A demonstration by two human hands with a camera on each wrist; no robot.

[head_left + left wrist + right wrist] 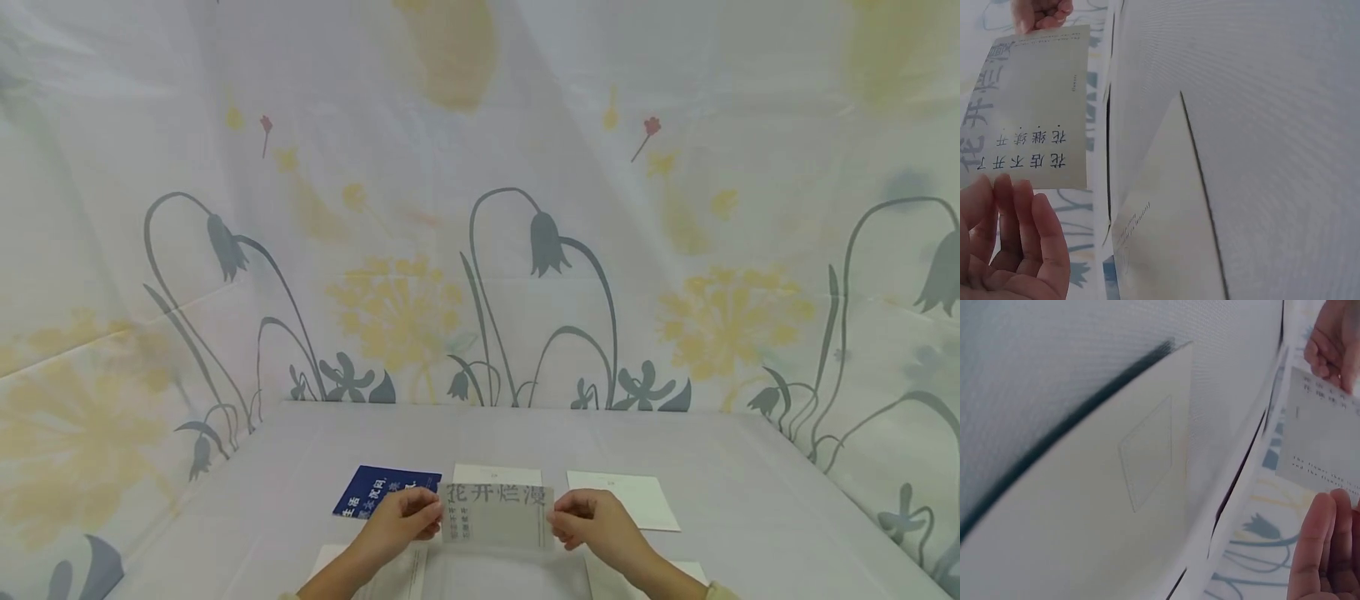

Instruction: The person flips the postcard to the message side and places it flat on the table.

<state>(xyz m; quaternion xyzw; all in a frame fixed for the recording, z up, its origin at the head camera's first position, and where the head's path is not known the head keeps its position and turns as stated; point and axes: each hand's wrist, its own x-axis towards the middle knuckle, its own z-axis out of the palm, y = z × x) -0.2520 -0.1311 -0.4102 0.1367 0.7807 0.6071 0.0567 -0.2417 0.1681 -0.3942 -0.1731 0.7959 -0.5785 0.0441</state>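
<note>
A pale printed card (498,529) is held up above the table, its long side running from hand to hand. Large grey Chinese characters line its top, with smaller ones at the left. My left hand (401,525) pinches the left short edge, while my right hand (600,521) pinches the right one. Seen from the left wrist, the card (1041,106) stretches between the left fingers (1047,231) and the far right hand (1047,15). In the right wrist view, fine English lettering shows on the card (1322,444) near the right fingers (1316,537).
Behind the left hand lies a dark blue card (367,492) with white characters. White cards lie at the back centre (517,475), back right (652,504), front left (390,579) and front right (607,579). A flower-print curtain (405,208) surrounds the white table (630,437).
</note>
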